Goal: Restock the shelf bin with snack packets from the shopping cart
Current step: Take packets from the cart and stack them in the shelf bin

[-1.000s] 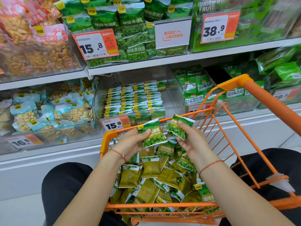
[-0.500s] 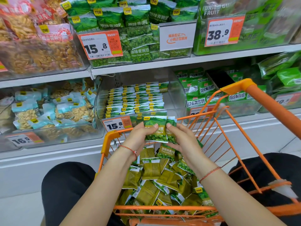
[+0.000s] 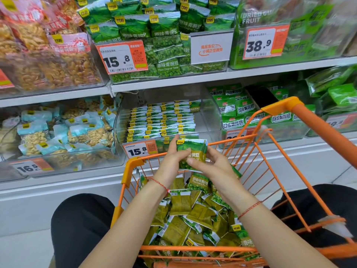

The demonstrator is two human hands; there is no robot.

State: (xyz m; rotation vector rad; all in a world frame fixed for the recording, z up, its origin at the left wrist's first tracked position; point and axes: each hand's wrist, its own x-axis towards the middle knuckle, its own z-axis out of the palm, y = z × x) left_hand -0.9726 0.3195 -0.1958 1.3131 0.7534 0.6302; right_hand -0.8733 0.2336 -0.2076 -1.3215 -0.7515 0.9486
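Observation:
Over the far rim of the orange shopping cart, both hands hold a small stack of green pea snack packets. My left hand grips the stack's left edge, thumb up along its side. My right hand pinches the lower right part, fingers across the front. Several more green and olive packets lie piled in the cart below. Just behind the stack is the clear shelf bin with neat rows of the same packets, its right side bare.
A 15.8 price tag fronts the bin. Neighbouring bins hold pale blue nut packets on the left and green packets on the right. A shelf above carries more pea bags. The cart handle rises at right.
The two packets held apart a second ago have been brought together into one stack. Both hands have risen from over the cart toward the bin front.

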